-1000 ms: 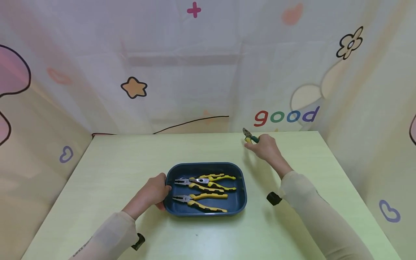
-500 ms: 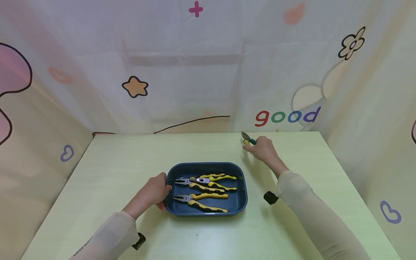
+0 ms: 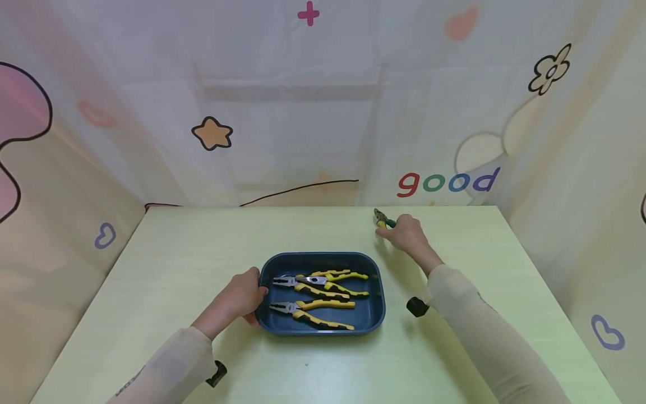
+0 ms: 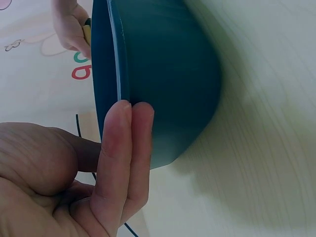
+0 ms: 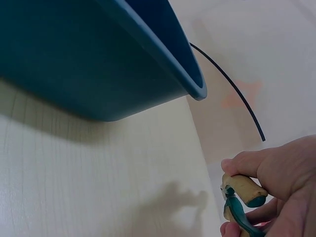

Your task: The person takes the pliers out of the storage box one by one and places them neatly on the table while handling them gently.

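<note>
We see a smooth, dark blue bin point(image 3: 323, 333), apparently plastic, with rounded corners and a narrow rolled rim, standing on the pale surface point(image 3: 166, 269). The grip of the left hand point(image 3: 243, 292) pinches its left wall. Inside lie three pairs of pliers with their metal noses to the left: the blunt-nosed front pair point(image 3: 323, 304), with yellow and black handles spread in a V; the similar back pair point(image 3: 309, 289); and the slimmer long-nosed pair point(image 3: 319, 280), bright yellow, overlapping the back pair. The grip of the right hand point(image 3: 405, 233) pinches the handles of the short, dull-metal pliers point(image 3: 381, 218), held beyond the bin's far right corner, near the surface's far edge. Behind hangs a creased, pale cloth point(image 3: 282, 129) printed with a star point(image 3: 212, 133) and the word "good" point(image 3: 449, 182). Only the head view lets us see the bin's contents and the metal head of the held pliers. From the left wrist we see two fingers point(image 4: 113, 153) lying flat along the outer wall, with the thumb reaching behind the rim. From the right wrist we make out the surface's fine wood-like grain, a soft shadow and the held handles, yellowish tan and glossy green.
</note>
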A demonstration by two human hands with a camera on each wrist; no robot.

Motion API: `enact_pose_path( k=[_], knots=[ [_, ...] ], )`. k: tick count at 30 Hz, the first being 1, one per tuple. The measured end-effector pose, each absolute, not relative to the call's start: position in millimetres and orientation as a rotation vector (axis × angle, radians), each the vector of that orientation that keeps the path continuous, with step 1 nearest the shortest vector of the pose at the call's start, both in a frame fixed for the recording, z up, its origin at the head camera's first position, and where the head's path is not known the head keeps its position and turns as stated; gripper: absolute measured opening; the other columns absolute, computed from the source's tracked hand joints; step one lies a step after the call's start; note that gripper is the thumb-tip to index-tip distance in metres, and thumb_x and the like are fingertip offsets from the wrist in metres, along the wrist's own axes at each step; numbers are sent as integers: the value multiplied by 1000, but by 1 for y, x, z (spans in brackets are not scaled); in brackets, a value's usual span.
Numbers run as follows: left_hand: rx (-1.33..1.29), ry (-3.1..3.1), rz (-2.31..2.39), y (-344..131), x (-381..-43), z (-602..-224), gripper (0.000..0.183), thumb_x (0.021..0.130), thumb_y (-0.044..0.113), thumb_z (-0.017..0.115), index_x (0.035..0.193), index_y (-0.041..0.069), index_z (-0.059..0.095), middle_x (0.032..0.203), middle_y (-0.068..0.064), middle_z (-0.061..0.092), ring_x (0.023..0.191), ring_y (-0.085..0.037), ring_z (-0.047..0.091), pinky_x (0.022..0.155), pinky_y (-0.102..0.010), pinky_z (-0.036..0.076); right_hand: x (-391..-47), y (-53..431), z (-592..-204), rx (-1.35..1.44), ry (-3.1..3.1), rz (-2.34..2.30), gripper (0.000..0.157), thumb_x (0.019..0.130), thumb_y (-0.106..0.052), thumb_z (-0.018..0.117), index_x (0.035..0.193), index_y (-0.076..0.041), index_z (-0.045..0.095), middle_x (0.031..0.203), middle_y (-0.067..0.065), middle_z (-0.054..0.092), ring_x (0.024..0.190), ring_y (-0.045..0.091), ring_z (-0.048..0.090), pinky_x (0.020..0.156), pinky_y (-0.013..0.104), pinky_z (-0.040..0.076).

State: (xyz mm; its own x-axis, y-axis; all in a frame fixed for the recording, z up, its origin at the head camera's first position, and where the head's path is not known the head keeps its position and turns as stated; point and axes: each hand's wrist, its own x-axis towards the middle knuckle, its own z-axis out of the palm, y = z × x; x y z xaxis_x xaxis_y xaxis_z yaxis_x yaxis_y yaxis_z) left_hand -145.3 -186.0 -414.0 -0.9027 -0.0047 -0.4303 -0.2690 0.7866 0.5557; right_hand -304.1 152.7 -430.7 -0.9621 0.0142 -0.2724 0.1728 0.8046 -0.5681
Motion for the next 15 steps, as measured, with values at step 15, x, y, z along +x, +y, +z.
enact_pose_path(
  k=[15],
  knots=[
    [-219, 2555, 908, -186, -145, -414, 13, 106, 7, 55, 111, -4, 49, 85, -18, 62, 50, -21, 69, 59, -31, 59, -307, 153, -441, 149, 2735, -911, 53, 95, -36, 74, 115, 8, 53, 87, 15, 50, 74, 25, 52, 61, 30, 40]
  ],
)
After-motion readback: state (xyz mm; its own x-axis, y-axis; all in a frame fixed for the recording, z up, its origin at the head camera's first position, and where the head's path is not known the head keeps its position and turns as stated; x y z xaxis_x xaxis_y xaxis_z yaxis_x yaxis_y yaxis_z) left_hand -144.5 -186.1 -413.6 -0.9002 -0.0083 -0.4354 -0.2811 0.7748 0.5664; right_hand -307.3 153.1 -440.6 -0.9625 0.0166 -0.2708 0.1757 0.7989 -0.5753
